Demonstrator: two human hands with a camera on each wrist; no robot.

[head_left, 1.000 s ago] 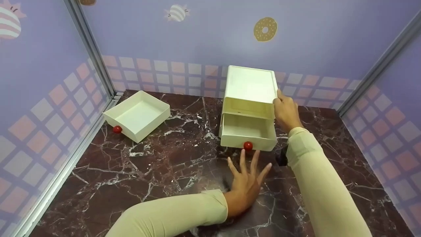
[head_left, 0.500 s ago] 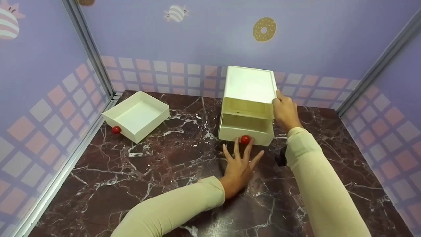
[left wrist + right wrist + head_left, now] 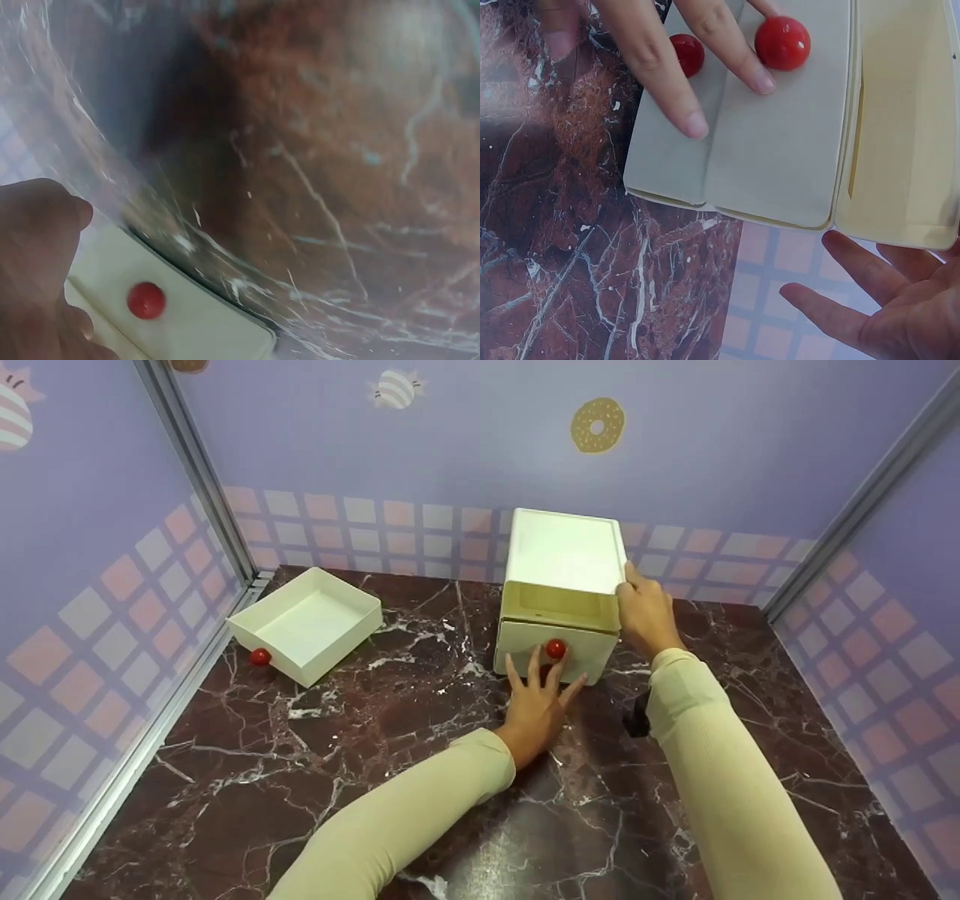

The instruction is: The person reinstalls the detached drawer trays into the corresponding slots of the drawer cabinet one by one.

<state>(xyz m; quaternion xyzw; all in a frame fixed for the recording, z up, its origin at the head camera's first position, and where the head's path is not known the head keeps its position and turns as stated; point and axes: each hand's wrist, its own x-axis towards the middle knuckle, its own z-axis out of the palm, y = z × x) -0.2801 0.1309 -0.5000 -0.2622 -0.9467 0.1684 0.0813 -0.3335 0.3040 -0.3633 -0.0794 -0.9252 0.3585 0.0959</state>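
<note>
A white drawer cabinet stands by the back wall, its top slot bare of a drawer. Below that slot, a drawer front with a red ball knob sits flush. A lower drawer front shows in the right wrist view, its red knob partly behind a finger. My left hand has straight, spread fingers against the fronts, around the upper knob. With my right hand I hold the cabinet's right side wall near the open slot. Part of the left hand shows at the left wrist view's edge.
A loose white drawer with a red knob rests at the left on the dark marbled table. Patterned purple panels enclose the back and sides. A small black object sits by the right cuff.
The drawer below the top slot has slid back from partly pulled out to flush. My left hand has moved forward with it. The right hand has kept its place on the cabinet.
</note>
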